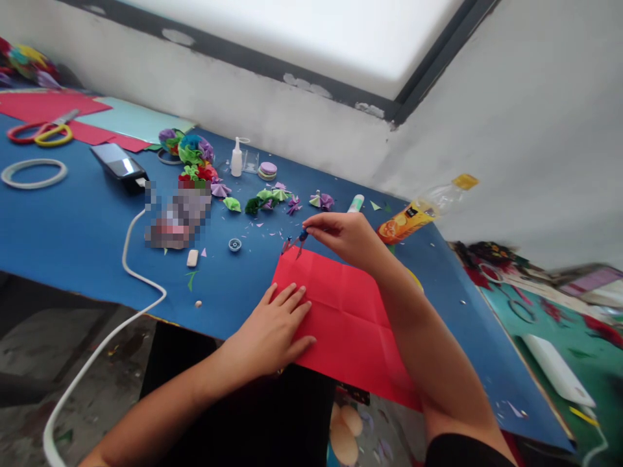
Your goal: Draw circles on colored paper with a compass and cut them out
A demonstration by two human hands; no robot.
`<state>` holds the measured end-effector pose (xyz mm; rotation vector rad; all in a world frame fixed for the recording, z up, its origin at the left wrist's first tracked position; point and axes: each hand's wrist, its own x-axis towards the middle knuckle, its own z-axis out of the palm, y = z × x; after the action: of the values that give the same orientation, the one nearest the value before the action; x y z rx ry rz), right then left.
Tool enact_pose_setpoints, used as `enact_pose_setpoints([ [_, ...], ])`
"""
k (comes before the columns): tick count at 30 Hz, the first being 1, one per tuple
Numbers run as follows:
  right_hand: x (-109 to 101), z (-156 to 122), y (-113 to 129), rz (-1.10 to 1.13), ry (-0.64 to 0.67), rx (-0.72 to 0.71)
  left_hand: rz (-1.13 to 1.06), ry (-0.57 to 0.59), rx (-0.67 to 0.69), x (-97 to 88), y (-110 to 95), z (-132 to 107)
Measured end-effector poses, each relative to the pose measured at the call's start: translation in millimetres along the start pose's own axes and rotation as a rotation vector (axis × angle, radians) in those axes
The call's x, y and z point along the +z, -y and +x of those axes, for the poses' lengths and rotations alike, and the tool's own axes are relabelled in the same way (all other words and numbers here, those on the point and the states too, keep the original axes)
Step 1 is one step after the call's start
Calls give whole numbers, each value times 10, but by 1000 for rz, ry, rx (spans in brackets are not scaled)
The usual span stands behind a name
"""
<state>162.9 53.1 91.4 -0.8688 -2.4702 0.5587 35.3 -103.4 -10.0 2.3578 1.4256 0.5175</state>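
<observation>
Pinching compass point(303, 236) with right fingers point(318, 222) at far left corner of already creased red paper point(335, 292), pressing with spread left fingers point(294, 299); without visible drawn line yet

Scissors with red and yellow handles point(56, 123) lie on the blue worktop point(58, 220), behind a flat white ring point(34, 185). A white cable point(125, 256) runs from near a black rectangular device point(119, 167) over the front edge. A small white squeeze bottle point(236, 161) stands upright near a round purple-topped object point(267, 170).

left grip point(276, 329) flat, splayed; right grip point(349, 237) raised, pinching
</observation>
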Motion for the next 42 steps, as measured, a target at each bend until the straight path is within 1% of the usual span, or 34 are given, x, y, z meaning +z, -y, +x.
enact_pose_setpoints([
  [14, 9, 10, 15, 37, 0, -7, 3, 15, 0, -15, 1, 5],
  [29, 21, 27, 7, 4, -1, -25, 2, 12, -3, -17, 1, 1],
  [32, 10, 16, -5, -47, -20, -26, 6, 7, -1, -22, -1, 1],
  [38, -36, -63, 12, -228, -69, -36, 8, 13, 0, -29, -6, 8],
  [42, -50, -103, 29, -317, -88, -13, 12, 16, -2, -25, -4, 7],
])
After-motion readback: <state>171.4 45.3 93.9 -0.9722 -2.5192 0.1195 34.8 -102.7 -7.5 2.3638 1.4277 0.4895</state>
